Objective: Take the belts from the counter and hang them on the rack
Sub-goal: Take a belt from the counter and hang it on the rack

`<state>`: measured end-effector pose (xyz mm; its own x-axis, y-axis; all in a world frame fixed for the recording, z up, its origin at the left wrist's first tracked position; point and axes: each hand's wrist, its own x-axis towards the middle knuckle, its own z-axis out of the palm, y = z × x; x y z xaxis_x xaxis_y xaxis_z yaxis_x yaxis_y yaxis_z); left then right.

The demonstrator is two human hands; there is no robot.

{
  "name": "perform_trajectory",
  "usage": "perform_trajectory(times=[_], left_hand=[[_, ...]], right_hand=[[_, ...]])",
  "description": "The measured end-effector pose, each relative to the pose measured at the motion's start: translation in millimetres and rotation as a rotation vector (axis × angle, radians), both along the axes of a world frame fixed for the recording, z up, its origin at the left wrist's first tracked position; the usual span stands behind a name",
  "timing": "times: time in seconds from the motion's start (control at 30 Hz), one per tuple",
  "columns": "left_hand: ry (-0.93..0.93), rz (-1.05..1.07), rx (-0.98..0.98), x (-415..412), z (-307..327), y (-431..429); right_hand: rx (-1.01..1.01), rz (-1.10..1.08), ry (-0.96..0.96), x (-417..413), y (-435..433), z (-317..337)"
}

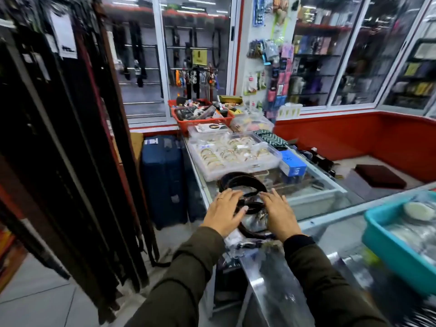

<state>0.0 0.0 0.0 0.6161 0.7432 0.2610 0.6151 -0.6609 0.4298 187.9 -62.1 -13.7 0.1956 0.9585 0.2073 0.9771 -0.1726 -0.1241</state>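
Scanning from the left, I am seeing the rack [59, 138] filling that side of the view, with many dark belts hanging [77, 161] down it in straight strips and a white paper tag [64, 35] fixed near its top. Just right of the rack, a navy suitcase [162, 178] is standing upright on the floor against the end of the glass counter [313, 192].

I am holding my left hand [224, 212] over the near-left part of the counter, palm down, fingers spread wide and grasping nothing; a ring is showing on one finger. Its fingertips are lying over the edge of the coiled belts [243, 185], though I cannot tell whether they are touching. The belts, dark brown and black, are sitting on the counter top in loose rolls between and just beyond my two hands, some wrapped in clear plastic.

My right hand [279, 213] is hovering just right of the coils, likewise flat, open and empty.

Behind the belts, a clear tray of bangles [232, 154] is resting on the glass, with a red basket [200, 114] of mixed goods beyond it. At the far right, a teal tub [401, 244] is occupying the near counter.
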Motion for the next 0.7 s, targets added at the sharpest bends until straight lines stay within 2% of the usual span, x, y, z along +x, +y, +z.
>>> perform_trajectory(times=[0.13,0.3,0.7], left_hand=[[0.187,-0.01,0.074,27,-7,-3],[0.368,0.043,0.122,43,-19,-5],[0.293,0.122,0.223,41,-15,-14]], right_hand=[[-0.153,0.044,-0.03,11,6,0],[-0.137,0.057,-0.128,14,16,3],[-0.035,0.009,-0.238,13,-1,24]])
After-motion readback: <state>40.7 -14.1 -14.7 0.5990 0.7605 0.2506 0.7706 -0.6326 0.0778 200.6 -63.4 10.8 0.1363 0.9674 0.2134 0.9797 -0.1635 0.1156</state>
